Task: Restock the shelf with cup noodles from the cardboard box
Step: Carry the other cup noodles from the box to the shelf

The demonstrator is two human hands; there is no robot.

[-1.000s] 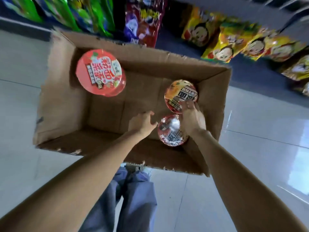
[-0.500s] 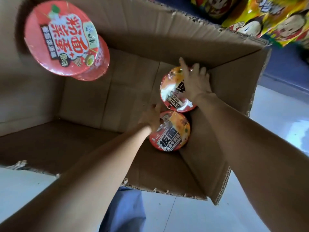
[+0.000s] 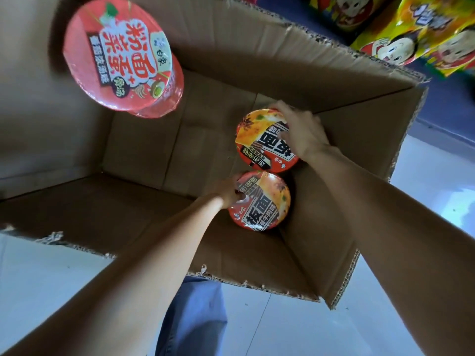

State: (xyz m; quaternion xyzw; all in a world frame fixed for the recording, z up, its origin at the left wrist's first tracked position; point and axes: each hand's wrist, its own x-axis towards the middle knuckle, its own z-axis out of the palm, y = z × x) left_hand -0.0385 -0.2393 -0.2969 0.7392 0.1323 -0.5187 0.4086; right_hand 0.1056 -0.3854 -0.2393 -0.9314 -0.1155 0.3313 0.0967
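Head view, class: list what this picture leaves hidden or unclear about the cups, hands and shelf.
- Brown cardboard box: its walls hide the lower sides of both orange-lidded noodle cups.
- Left hand: its fingers are tucked behind the nearer cup's rim.
- Shelf: cut off by the top edge; only yellow snack bags show.

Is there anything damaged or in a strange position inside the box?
The top edges of the cardboard box are torn and ragged. The big red cup stands alone in the far left corner, apart from the two orange-lidded cups on the right. No cup looks crushed or spilled.
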